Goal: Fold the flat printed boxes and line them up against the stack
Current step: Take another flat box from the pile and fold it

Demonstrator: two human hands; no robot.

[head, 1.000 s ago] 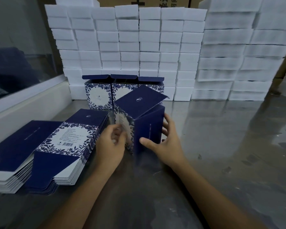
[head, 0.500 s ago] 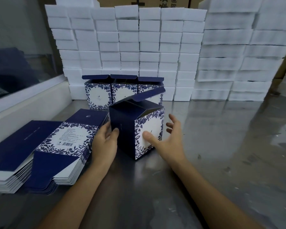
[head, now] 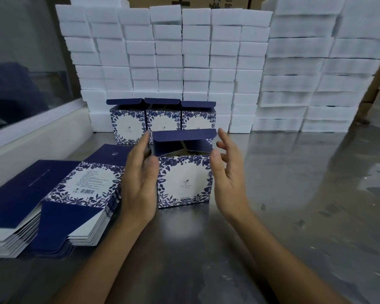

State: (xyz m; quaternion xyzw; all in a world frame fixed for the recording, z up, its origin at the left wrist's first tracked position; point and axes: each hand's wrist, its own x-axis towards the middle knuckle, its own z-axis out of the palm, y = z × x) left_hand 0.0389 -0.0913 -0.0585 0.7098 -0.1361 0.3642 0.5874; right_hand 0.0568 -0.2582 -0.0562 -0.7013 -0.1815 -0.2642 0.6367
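A folded blue-and-white floral box (head: 184, 181) stands upright on the steel table (head: 294, 205), its printed front toward me and its navy lid flap raised. My left hand (head: 139, 183) rests flat against its left side. My right hand (head: 227, 178) is at its right side, thumb on the front corner, fingers spread and off the box. Three folded boxes (head: 162, 119) with lids up stand in a row behind it, against the stack of white foam blocks (head: 173, 62). A pile of flat printed boxes (head: 59, 194) lies at the left.
More white foam blocks (head: 316, 73) are stacked at the back right. A white ledge and glass pane (head: 31, 119) run along the left. Brown cartons (head: 184, 1) show above the stack. Bare steel table extends to the right.
The box has been turned from tilted and corner-on to upright with its printed front facing me. Both hands shifted from gripping it to flanking its sides.
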